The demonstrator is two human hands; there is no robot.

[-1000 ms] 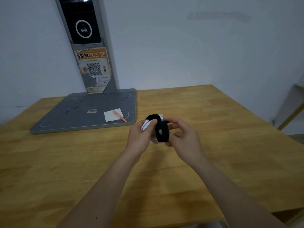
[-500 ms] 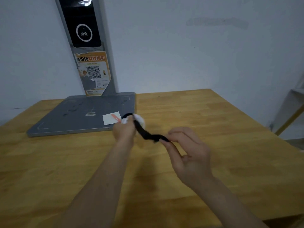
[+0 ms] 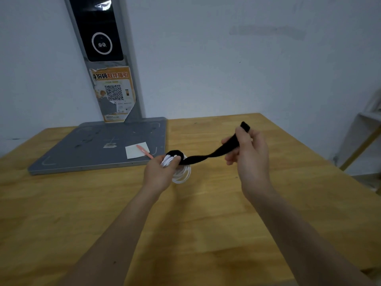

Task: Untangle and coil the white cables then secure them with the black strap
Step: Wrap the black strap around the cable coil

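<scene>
Left hand (image 3: pixel 159 174) grips coiled white cables (image 3: pixel 181 172); right hand (image 3: pixel 247 153) pinches black strap (image 3: pixel 208 156) taut.

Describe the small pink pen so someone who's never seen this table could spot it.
Find the grey scanner base at the back left of the wooden table. Near its front right corner lies a white paper slip; the pink pen lies slanted across it, the only pink thing there.
</scene>
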